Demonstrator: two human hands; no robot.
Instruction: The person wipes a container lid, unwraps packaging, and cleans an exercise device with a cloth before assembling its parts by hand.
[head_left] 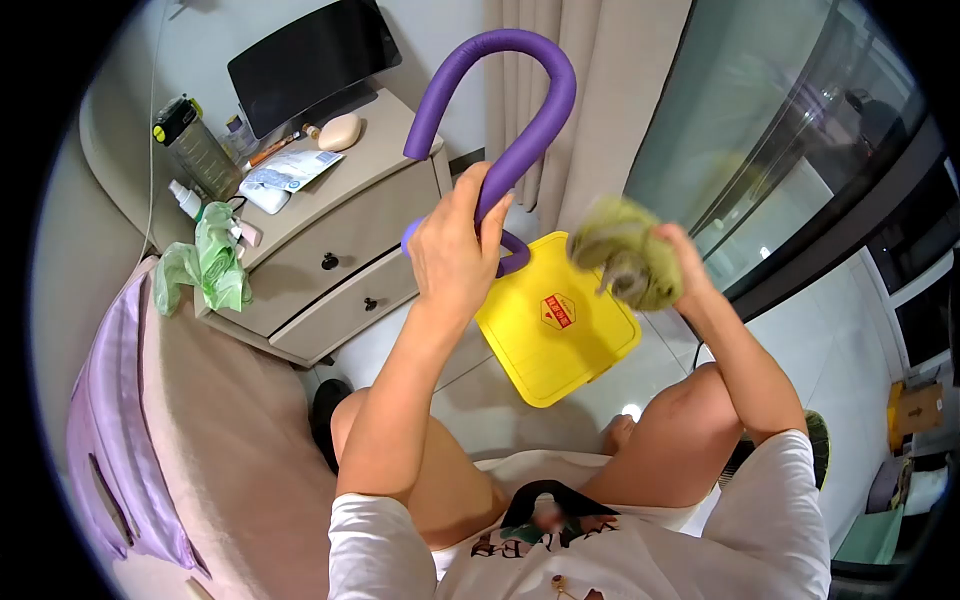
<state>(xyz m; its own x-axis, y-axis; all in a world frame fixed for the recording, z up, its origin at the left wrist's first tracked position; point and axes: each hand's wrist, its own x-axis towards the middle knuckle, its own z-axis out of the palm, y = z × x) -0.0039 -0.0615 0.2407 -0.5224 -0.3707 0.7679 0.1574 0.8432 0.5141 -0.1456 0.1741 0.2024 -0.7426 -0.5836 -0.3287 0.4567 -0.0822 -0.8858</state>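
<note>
My left hand (pixel 455 245) is wrapped round a purple foam-covered bar (pixel 530 140) near the middle of its length. The bar curves in a hook at the top, and its lower end bends out below my fist. On the right, my right hand (pixel 685 270) grips a greenish, crumpled cloth-like item (pixel 630 250), blurred by motion. Below both hands, a yellow square lid or box top (pixel 560 335) with a red label lies low over the floor, between my knees and the drawers. The cloth-like item partly overlaps its upper right corner.
At the left stands a drawer cabinet (pixel 350 225) bearing a black monitor (pixel 315 65), a bottle (pixel 200 155) and small items. A green plastic bag (pixel 222 260) hangs at its corner. A beige bed or couch (pixel 240 430) lies at lower left; glass doors (pixel 760 140) stand right.
</note>
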